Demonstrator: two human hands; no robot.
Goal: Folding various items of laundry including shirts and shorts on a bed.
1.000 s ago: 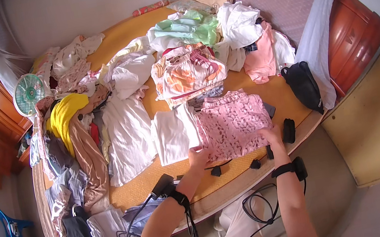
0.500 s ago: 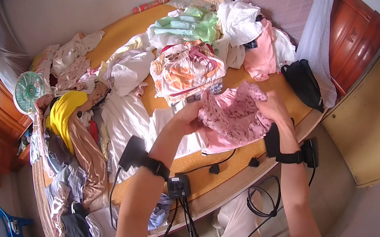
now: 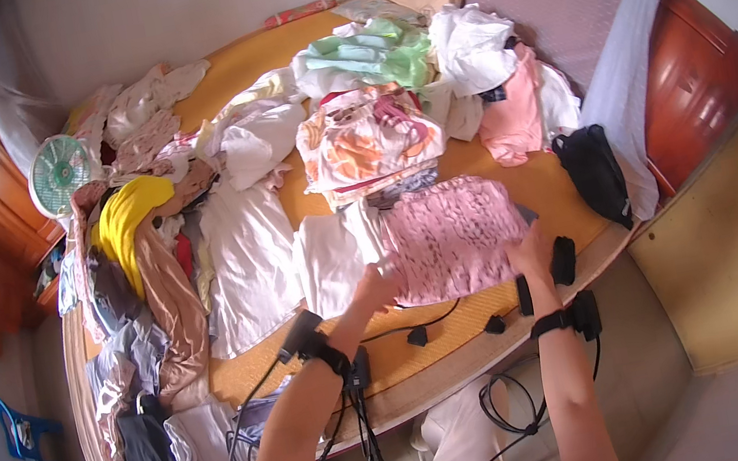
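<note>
A pink garment with a small dark print (image 3: 454, 237) lies spread out near the bed's front edge, its kind unclear. Its left edge is between the fingers of my left hand (image 3: 373, 287), closed on the cloth. On the opposite side, my right hand (image 3: 529, 252) grips the right edge. Folded white cloth (image 3: 330, 262) lies just left of it, partly touching it. Right behind stands a stack of folded clothes topped by an orange-and-white patterned piece (image 3: 365, 140).
Loose clothes cover the left side, among them a yellow piece (image 3: 127, 214) and a white garment (image 3: 245, 252). Green cloth (image 3: 376, 46) and a salmon garment (image 3: 512, 116) lie farther back. A black bag (image 3: 593, 176) sits at right. Cables (image 3: 519, 406) hang below my wrists.
The pink garment was bunched and lifted between my hands; now it lies flat and wider. Both hands have come down and nearer to me along its sides.
</note>
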